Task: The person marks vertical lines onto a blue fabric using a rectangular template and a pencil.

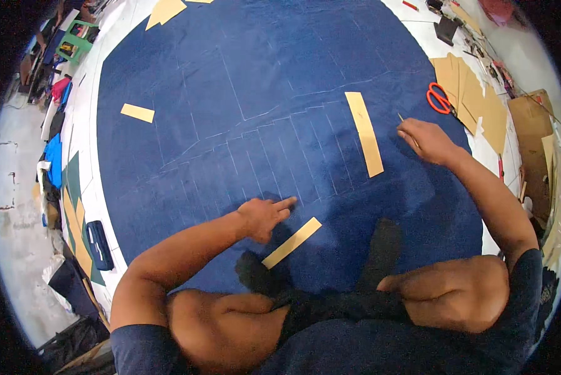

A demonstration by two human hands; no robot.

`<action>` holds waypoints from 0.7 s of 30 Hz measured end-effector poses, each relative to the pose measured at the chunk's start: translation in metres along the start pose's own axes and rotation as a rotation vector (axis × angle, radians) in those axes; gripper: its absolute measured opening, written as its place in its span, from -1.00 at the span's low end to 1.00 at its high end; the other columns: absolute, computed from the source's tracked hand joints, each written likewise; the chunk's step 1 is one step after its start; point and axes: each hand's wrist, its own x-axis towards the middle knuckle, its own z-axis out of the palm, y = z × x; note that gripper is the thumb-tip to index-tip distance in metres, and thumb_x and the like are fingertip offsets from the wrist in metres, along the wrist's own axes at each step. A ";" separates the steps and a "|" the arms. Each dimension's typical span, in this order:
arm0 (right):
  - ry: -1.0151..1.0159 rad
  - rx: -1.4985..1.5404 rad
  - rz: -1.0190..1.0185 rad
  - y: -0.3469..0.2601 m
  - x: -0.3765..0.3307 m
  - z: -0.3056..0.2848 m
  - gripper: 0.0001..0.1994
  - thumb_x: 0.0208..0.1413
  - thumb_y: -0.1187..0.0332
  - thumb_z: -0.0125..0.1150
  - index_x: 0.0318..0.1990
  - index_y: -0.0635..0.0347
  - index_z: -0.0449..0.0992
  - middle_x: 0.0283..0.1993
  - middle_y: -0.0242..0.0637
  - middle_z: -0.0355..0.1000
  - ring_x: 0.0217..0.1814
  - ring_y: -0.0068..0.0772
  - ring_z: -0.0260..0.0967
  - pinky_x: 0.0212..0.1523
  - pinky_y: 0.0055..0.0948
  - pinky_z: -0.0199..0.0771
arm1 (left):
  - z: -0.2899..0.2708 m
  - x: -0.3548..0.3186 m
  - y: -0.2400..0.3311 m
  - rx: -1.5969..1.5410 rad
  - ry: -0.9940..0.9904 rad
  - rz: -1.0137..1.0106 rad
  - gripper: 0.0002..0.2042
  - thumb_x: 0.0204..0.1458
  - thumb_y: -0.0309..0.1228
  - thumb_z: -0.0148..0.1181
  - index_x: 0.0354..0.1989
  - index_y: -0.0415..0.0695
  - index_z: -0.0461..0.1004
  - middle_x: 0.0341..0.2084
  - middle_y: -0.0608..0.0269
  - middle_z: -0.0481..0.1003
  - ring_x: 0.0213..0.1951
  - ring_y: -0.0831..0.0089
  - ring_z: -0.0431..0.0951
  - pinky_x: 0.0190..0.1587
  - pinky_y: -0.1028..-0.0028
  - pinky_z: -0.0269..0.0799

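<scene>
strips (364, 134) on cloth (249, 69) | scissors (438, 98) at cloth's right, beside card sheets (491, 112)

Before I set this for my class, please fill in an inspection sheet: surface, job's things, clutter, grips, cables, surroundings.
Surface: dark blue cloth, spread out, marked with thin pale lines.
Job's things: short tan strip at left, long tan strip at right, third tan strip at the near side; orange-handled scissors by the cloth's right edge.
Clutter: tan card sheets at right; dark blue case at left.
Grips: left grip open, index finger extended, nothing seen held; right grip closed on a thin stick, kind unclear.
Cables: nothing seen.
Surroundings: pale floor at left; cardboard at right.
</scene>
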 end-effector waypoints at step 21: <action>-0.024 -0.005 0.057 0.037 -0.022 0.009 -0.82 0.32 0.26 0.02 -0.15 0.19 0.42 -0.20 -0.07 0.43 -0.10 0.09 0.45 -0.12 -0.01 0.47 | -0.066 0.051 0.021 0.051 -0.063 0.109 -0.33 -0.13 -0.35 0.31 0.24 -0.21 0.27 0.49 0.08 -0.08 0.10 0.00 0.50 0.02 0.12 0.55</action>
